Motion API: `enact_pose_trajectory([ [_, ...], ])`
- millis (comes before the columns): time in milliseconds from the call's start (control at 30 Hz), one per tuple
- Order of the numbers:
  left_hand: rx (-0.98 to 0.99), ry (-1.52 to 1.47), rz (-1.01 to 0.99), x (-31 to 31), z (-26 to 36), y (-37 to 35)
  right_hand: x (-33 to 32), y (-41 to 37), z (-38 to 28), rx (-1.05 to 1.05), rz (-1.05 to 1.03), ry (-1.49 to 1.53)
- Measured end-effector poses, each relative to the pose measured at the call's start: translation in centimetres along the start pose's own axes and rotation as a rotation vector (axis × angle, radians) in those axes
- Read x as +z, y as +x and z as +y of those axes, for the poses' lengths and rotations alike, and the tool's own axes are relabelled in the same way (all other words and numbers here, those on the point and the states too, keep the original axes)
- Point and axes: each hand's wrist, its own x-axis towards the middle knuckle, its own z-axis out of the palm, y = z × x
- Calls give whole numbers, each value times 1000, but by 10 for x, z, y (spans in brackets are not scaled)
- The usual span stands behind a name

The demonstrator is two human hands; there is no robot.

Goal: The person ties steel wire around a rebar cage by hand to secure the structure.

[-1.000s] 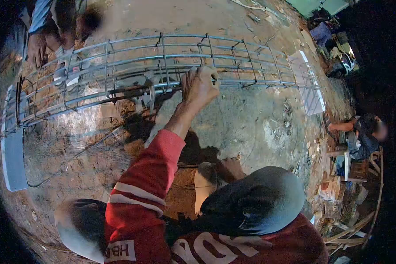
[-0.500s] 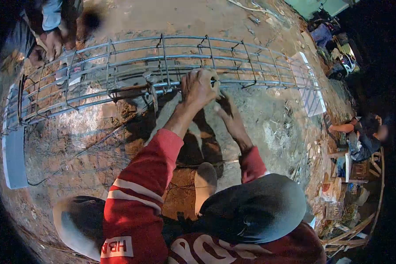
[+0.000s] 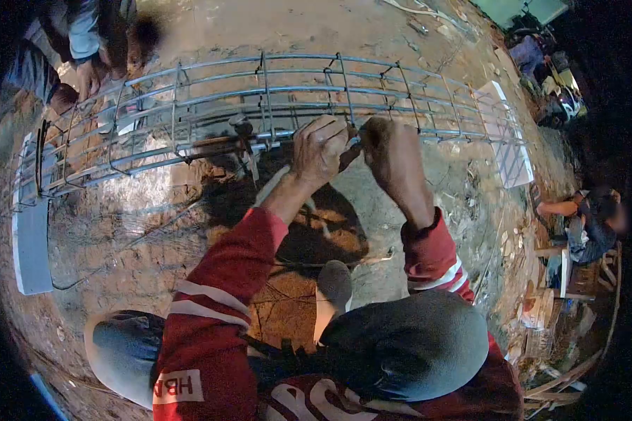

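Observation:
A long rebar cage (image 3: 265, 88) of lengthwise bars and square ties stretches across the view in front of me. My left hand (image 3: 321, 151) is closed around its near bar, a little right of the middle. Close beside it, my right hand (image 3: 398, 160) is raised with fingers bent and pressed together at the same bar. Whatever lies in those right fingers is hidden behind them. Left of my hands, a tool with a dark head and long handles (image 3: 246, 144) hangs on the near bar.
White blocks stand under the cage's left end (image 3: 32, 245) and right end (image 3: 510, 158). At the upper left, another person's hands (image 3: 86, 78) are by the cage. Someone else sits at the right (image 3: 588, 221) near wooden pieces. Dirt and concrete ground (image 3: 133, 231) lies below.
My right hand has come up from below the bar to meet it beside my left hand, its fingers closing. My left hand stays at the near bar. The view has shifted slightly.

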Motion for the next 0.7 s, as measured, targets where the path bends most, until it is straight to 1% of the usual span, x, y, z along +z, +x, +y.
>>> enact_pose_trajectory([
  [33, -47, 22, -4, 1, 1, 1, -1, 7, 5, -15, 27, 10],
  [100, -25, 37, 5, -2, 5, 5, 6, 6, 42, 84, 141, 204],
  [167, -116, -5, -125, -1, 5, 5, 15, -29, 82, 658, -63, 793],
  [233, -99, -9, -100, 3, 2, 7, 64, -62, 96, 857, -405, 1717],
  [267, -108, -11, -82, 0, 4, 11, 68, -59, 90, 846, -406, 1720],
  [300, -120, -13, -69, -4, 7, 12, 73, -59, 83, 727, -295, 1377],
  [333, -183, 5, -123, -9, 10, 12, 79, -59, 76, 603, -184, 1038],
  [367, -181, 12, -127, -13, 12, 14, 81, -58, 70, 476, -77, 698],
  [400, -241, -7, -188, -16, 14, 16, 75, -49, 61, 229, 139, 540],
  [433, -300, -26, -249, -17, 15, 18, 65, -40, 53, 228, 142, 545],
  [467, -324, -79, -298, -17, 10, 17, 51, -30, 39, 171, 197, 339],
  [500, -319, -71, -302, -21, 8, 20, 41, -22, 27, 114, 251, 137],
  [533, -306, 10, -266, -26, 7, 23, 38, -18, 17, 156, 259, 87],
  [567, -289, 91, -232, -32, 7, 27, 38, -15, 16, 160, 267, 100],
  [600, -278, 100, -242, -44, 7, 34, 38, -12, 15, 213, 183, 47],
  [633, -256, 251, -238, -60, 6, 41, 39, -10, 15, 266, 94, -4],
  [667, -232, 402, -233, -77, 4, 47, 50, -13, 22, 214, 216, 111],
  [700, -207, 552, -228, -91, -1, 48, 56, -15, 26, 221, 220, 125],
])
